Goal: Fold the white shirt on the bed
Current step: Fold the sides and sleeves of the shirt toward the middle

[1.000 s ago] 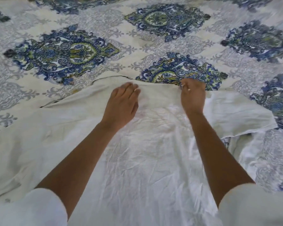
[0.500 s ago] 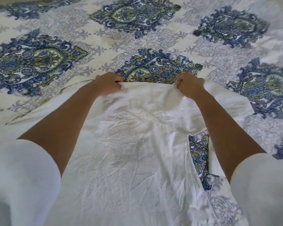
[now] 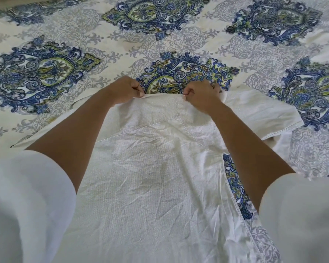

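The white shirt point(image 3: 152, 179) lies spread and creased on the patterned bed, its collar end at the far side. My left hand point(image 3: 124, 89) pinches the far collar edge at its left, fingers curled round the cloth. My right hand point(image 3: 199, 93) grips the same edge about a hand's width to the right, fist closed on the fabric. A short sleeve point(image 3: 258, 112) lies flat to the right of my right hand. The shirt's left side is hidden under my left arm.
The bedsheet point(image 3: 106, 35) with blue and green medallions stretches on all sides beyond the shirt. A strip of it shows at the shirt's right edge point(image 3: 235, 186). My white sleeves fill both lower corners.
Both hands went from resting flat on the collar area to curling round its far edge. The view has tilted, and the right side of the shirt has drawn in, baring sheet beside my right arm.
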